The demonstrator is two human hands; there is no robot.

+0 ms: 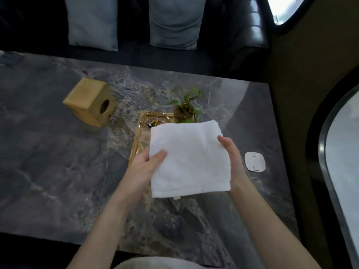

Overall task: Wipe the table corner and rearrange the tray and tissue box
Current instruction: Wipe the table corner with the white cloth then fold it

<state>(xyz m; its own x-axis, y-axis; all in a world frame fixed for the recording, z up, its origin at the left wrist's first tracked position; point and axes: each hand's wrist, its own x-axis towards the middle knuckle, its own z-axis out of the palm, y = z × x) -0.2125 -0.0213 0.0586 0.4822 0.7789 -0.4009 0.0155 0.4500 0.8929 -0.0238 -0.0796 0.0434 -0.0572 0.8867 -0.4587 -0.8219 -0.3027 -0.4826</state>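
A folded white towel [188,160] is held flat above the dark marble table [58,162]. My left hand [147,166] grips its left edge, thumb on top. My right hand [231,156] grips its right edge. Beneath and behind the towel lies a gold tray [138,138], mostly hidden, with a glass ashtray [155,118] holding cigarette butts at its far end. A gold cube tissue box [90,101] lies tipped on its side to the left of the tray, its round opening facing right and toward me.
A small potted plant [184,107] stands at the tray's far right. A white rounded square pad [254,161] lies on the table near the right edge. A dark sofa with two grey cushions [174,22] runs behind the table.
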